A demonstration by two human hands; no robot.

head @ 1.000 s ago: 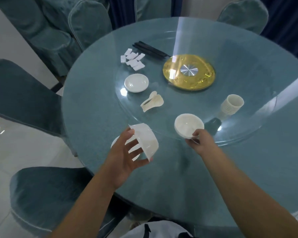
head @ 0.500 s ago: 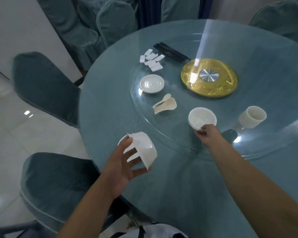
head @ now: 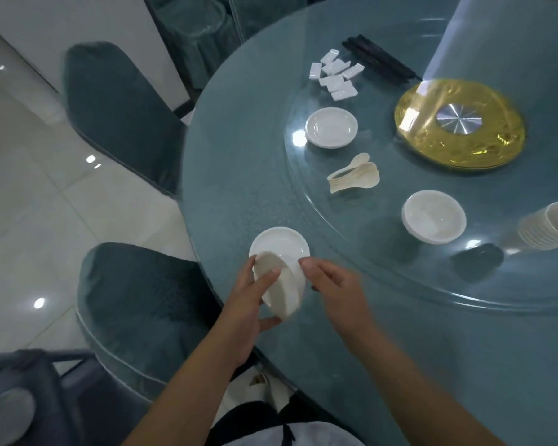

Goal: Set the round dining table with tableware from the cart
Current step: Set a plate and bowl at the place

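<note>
My left hand [head: 245, 304] grips a white bowl [head: 282, 292], tilted on its side, just above a small white plate [head: 279, 243] at the near edge of the round table [head: 232, 175]. Beside the bowl is my right hand [head: 334, 286], with relaxed fingers touching the bowl's right side. On the glass turntable [head: 384, 259] stand a stack of white bowls [head: 434, 217], a stack of cups [head: 550, 226], a pile of spoons [head: 355, 177] and a stack of saucers [head: 331, 127].
White chopstick rests [head: 335, 75] and dark chopsticks [head: 380, 62] lie at the far side. A gold hub [head: 459, 123] marks the turntable's centre. Teal covered chairs [head: 120, 114] [head: 142, 310] stand left of the table. Part of the cart [head: 13, 397] shows at lower left.
My right hand has left the stack of bowls and come over to the bowl in my left hand. The left hand has brought that bowl down over the small plate.
</note>
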